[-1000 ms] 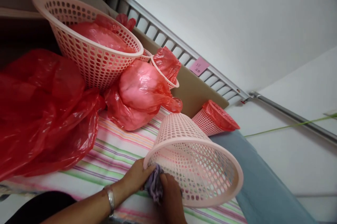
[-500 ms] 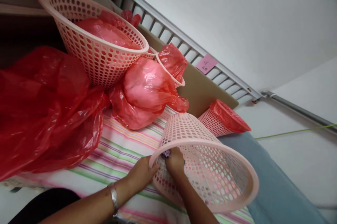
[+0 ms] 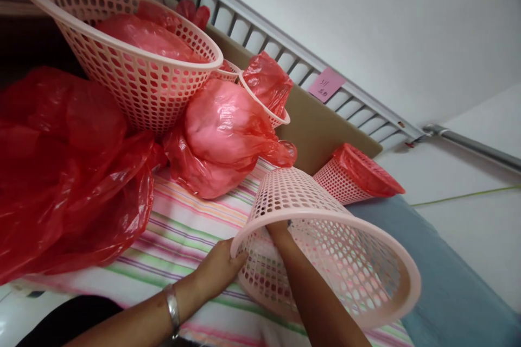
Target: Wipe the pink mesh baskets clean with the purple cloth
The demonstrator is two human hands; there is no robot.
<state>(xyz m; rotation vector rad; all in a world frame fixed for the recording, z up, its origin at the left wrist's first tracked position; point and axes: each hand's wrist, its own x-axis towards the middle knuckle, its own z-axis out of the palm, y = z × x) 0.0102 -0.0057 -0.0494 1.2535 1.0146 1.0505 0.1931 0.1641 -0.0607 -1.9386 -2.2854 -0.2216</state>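
Note:
A pink perforated plastic basket (image 3: 288, 189) lies tipped on its side, its wide mouth facing me. My left hand (image 3: 220, 265) is closed on the left side of its rim, thumb at the inner edge. My right hand (image 3: 278, 229) reaches through the mouth into the basket. Its fingers are hidden behind the upper rim and wall, so what it holds does not show now. Under the basket is a striped cloth (image 3: 183, 216) in white, green, pink and purple.
A larger pink basket (image 3: 134, 75) with a red plastic bag inside stands at upper left. Filled red bags (image 3: 228, 140) and a loose red bag (image 3: 65, 173) lie near it. Another basket (image 3: 342, 176) with red lining leans right, by a blue surface (image 3: 448, 265) and metal rail (image 3: 301, 54).
My right hand has moved deeper into the basket; the small purple thing seen in its closed fingers is now hidden. My left hand keeps its hold on the rim. The view has shifted slightly.

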